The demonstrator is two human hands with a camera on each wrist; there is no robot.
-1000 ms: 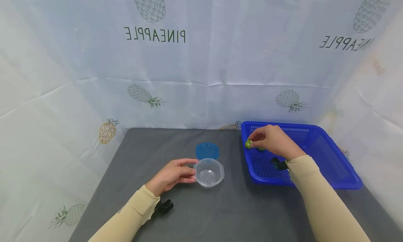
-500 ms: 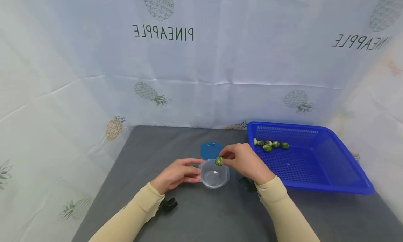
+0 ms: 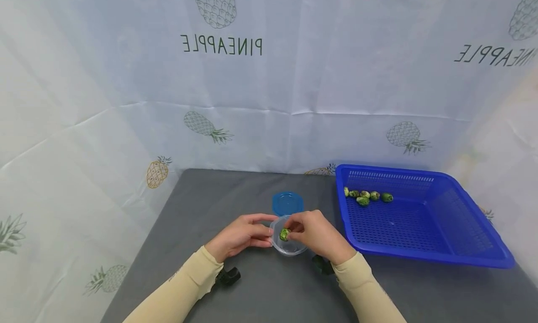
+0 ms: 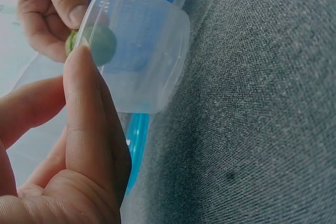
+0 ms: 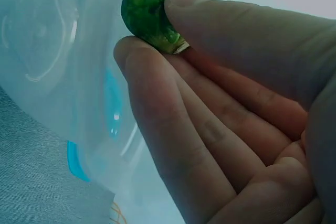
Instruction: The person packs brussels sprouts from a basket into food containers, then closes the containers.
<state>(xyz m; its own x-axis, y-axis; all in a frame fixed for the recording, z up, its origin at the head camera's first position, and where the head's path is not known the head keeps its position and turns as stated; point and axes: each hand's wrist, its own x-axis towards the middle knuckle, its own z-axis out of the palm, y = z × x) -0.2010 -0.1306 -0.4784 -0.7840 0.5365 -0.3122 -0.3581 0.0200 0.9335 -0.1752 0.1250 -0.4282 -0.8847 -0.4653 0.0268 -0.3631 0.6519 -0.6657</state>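
Note:
A clear plastic container (image 3: 295, 249) stands on the grey table, its top uncovered. My left hand (image 3: 245, 234) is at its left side, extended fingers resting against the rim; in the left wrist view a fingertip touches the container's wall (image 4: 157, 51). With thumb and fingers, my right hand (image 3: 318, 232) pinches a Brussels sprout (image 3: 284, 234) at the container's mouth. The right wrist view shows the green sprout (image 5: 147, 14) between thumb and fingertips, its cut stem toward the palm. My right fingers hide part of the container's far rim.
A blue lid (image 3: 287, 203) lies just behind the container. To the right, a large blue basket (image 3: 420, 255) holds several Brussels sprouts (image 3: 363, 201) in its far left corner. A white curtain (image 3: 328, 80) printed with pineapples hangs behind the table.
My right hand has carried the sprout left from the basket to the container and lowered it into the mouth. My left hand stays at the container's side. The head view has shifted slightly.

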